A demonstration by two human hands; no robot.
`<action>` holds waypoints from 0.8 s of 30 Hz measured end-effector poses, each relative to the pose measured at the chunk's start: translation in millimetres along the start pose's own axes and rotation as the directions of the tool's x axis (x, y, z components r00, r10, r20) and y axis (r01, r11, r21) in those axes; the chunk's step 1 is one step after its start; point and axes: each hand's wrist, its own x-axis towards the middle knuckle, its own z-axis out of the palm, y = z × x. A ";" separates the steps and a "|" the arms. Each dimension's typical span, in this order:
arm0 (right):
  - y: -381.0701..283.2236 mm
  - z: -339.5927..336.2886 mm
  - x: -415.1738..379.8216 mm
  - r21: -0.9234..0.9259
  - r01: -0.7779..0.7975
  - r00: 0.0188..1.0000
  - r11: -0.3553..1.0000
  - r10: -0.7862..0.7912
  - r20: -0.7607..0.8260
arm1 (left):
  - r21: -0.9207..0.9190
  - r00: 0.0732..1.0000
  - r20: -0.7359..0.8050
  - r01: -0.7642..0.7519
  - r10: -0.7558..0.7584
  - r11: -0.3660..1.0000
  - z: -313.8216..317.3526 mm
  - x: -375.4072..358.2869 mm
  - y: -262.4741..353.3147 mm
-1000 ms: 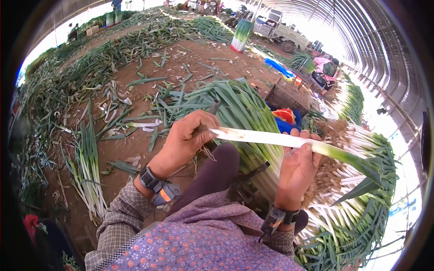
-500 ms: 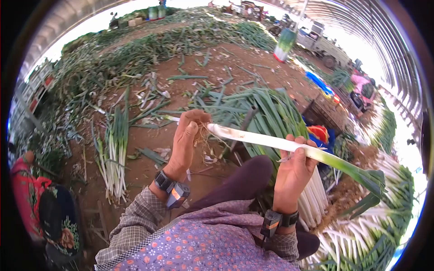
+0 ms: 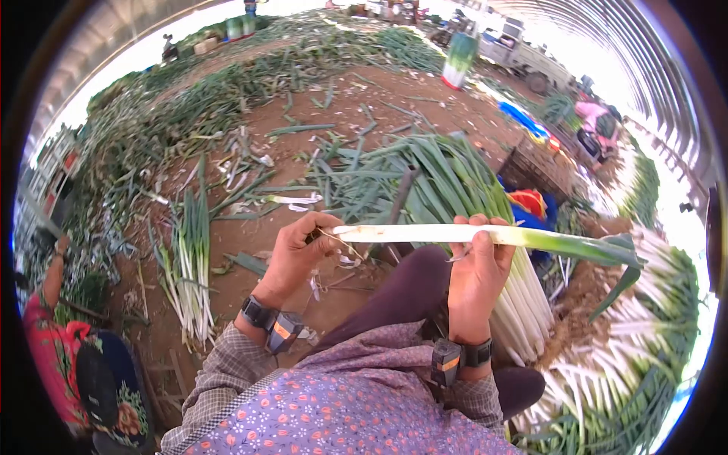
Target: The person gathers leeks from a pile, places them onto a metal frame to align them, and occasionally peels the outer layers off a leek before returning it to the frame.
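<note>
A long green onion (image 3: 417, 233) lies almost level across the view, its white root end at the left and its green leaves at the right. My left hand (image 3: 297, 256) is closed in a pinch at the root end, with a few thin roots hanging below the fingers. Around the shaft, where white turns to green, the fingers and thumb of my right hand (image 3: 481, 269) are closed. A loose peel dangles beside the right fingers. Under the held stalk stands a large bundle of green onions (image 3: 523, 318), leaning by my knee.
A smaller pile of green onions (image 3: 189, 273) lies on the soil at left. Many more stalks (image 3: 607, 364) are heaped at right. Near a brown crate (image 3: 537, 167) is a blue and yellow bag. Co-workers sit at far left (image 3: 91, 364) and far right (image 3: 597, 130). Leaf trimmings cover the back.
My left hand has gone from partly open beside the roots to pinching the root end. The green onion has turned from slanting to nearly level. At far left, the co-worker's arm has reached out.
</note>
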 end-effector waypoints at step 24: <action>-269.5 -313.8 -368.4 -0.546 0.210 0.124 0.811 -0.576 -0.808 | 0.021 0.875 0.482 -0.068 0.049 0.997 187.9 67.6 -33.0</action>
